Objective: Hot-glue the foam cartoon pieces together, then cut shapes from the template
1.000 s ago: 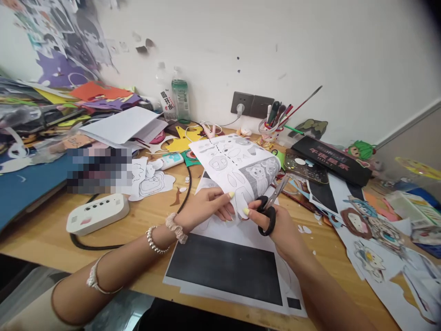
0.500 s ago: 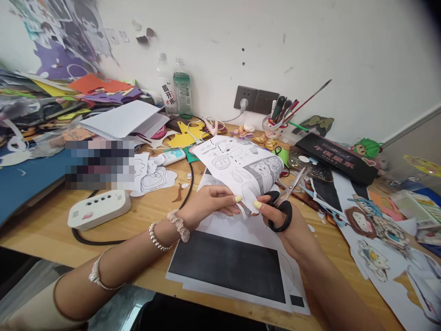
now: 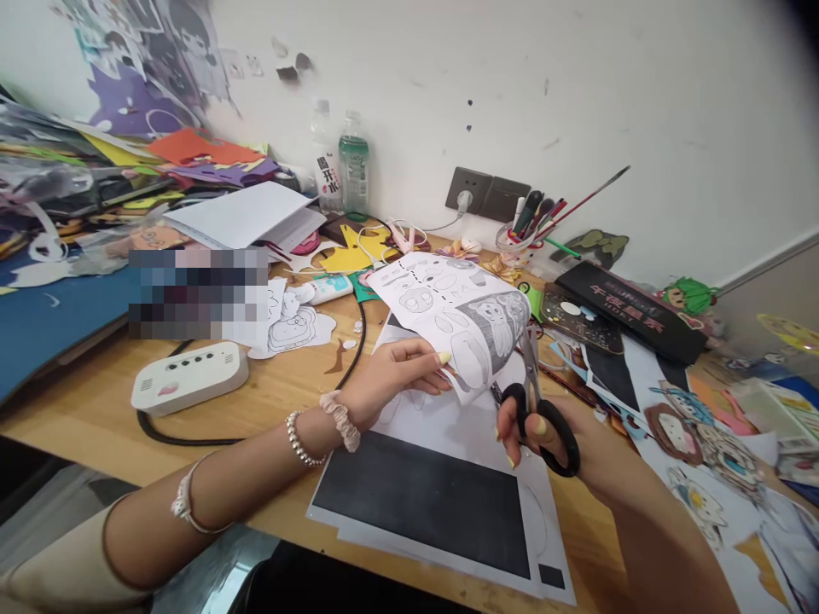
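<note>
My left hand [image 3: 400,375] pinches the near edge of a printed sheet of black-and-white cartoon figures [image 3: 457,320], holding it up above the desk. My right hand [image 3: 543,431] grips black-handled scissors [image 3: 534,401], fingers through the loops, blades pointing up along the sheet's right edge. Both hands hover over a white sheet with a large black rectangle [image 3: 426,499] lying on the wooden desk [image 3: 281,401].
A white power strip [image 3: 190,375] with a black cable lies left. Cut paper figures [image 3: 287,320], coloured card stacks [image 3: 192,162], two bottles [image 3: 342,175], a pen cup [image 3: 518,239], a black box [image 3: 630,311] and printed cutouts [image 3: 697,435] crowd the desk. Wall sockets [image 3: 486,196] sit behind.
My right hand with the scissors has dropped lower and to the right, and the blades now point up along the sheet's right edge. My left hand keeps holding the sheet.
</note>
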Motion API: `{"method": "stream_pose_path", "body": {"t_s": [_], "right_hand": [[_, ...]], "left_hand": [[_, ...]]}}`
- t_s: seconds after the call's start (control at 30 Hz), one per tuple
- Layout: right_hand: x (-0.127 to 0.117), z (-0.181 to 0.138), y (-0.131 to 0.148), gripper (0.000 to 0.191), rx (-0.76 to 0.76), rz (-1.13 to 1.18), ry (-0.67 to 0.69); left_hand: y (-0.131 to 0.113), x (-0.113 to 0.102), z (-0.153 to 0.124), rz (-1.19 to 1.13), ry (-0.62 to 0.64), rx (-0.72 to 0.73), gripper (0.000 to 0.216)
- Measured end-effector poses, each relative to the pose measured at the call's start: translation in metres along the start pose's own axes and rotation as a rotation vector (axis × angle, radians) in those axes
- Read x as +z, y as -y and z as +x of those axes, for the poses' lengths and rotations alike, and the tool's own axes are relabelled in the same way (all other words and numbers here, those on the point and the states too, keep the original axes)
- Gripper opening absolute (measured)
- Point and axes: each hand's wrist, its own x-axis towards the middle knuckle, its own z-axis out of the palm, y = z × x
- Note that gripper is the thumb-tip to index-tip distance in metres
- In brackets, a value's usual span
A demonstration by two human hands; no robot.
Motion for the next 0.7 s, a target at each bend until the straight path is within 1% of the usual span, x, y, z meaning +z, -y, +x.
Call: {"method": "stream_pose_path", "body": {"t_s": [0.07, 0.2, 0.3, 0.47, 0.53, 0.6, 0.7], "right_hand": [[0.002, 0.002, -0.001, 0.053, 0.007, -0.009, -0.011], [0.010, 0.008, -0.006, 0.057, 0.028, 0.032, 0.120], [0.016, 0.012, -0.009, 0.060, 0.058, 0.077, 0.185], [0.024, 0.015, -0.013, 0.054, 0.109, 0.079, 0.185], [0.025, 0.015, -0.013, 0.054, 0.131, 0.073, 0.203], [0.026, 0.016, -0.011, 0.054, 0.158, 0.055, 0.217], [0.026, 0.017, -0.007, 0.054, 0.190, 0.022, 0.216]], "left_hand": [[0.000, 0.000, -0.001, -0.014, 0.017, 0.007, 0.016], [0.001, -0.003, -0.002, -0.051, 0.057, 0.028, 0.015], [0.002, -0.005, -0.002, -0.094, 0.063, 0.019, 0.016], [0.006, -0.007, 0.004, -0.257, 0.104, -0.012, 0.021], [0.007, -0.008, 0.008, -0.309, 0.065, -0.043, 0.023], [0.007, -0.010, 0.013, -0.323, -0.013, -0.089, 0.023], [0.007, -0.014, 0.019, -0.305, -0.134, -0.128, 0.016]]}}
